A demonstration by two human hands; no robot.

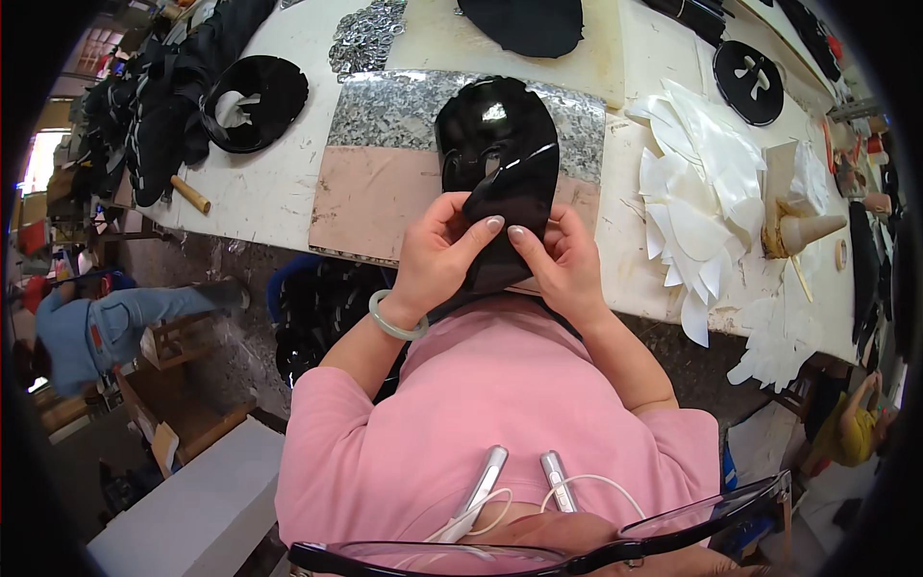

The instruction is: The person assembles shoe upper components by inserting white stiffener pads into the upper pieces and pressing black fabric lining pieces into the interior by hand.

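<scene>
A glossy black sheet piece (495, 130), like patent leather with a notched, rounded far end, lies partly on the work board and reaches over its near edge toward me. My left hand (437, 250) pinches its near part from the left, thumb on top and fingers folded at the edge. From the right, my right hand (562, 260) grips the same part, its thumb beside the left thumb. The thumbs press close together on the dark surface. Fingers underneath are hidden. A folded flap with a shiny edge crosses the piece just beyond my thumbs.
Under the piece is a board (370, 197), part pinkish, part speckled grey. White cut sheets (697, 183) pile up at right beside a brown glue-stained container (781, 226). Round black pieces (279, 96) and a wooden stick (190, 194) lie left. Metal buckles (361, 38) sit behind. Other people work nearby.
</scene>
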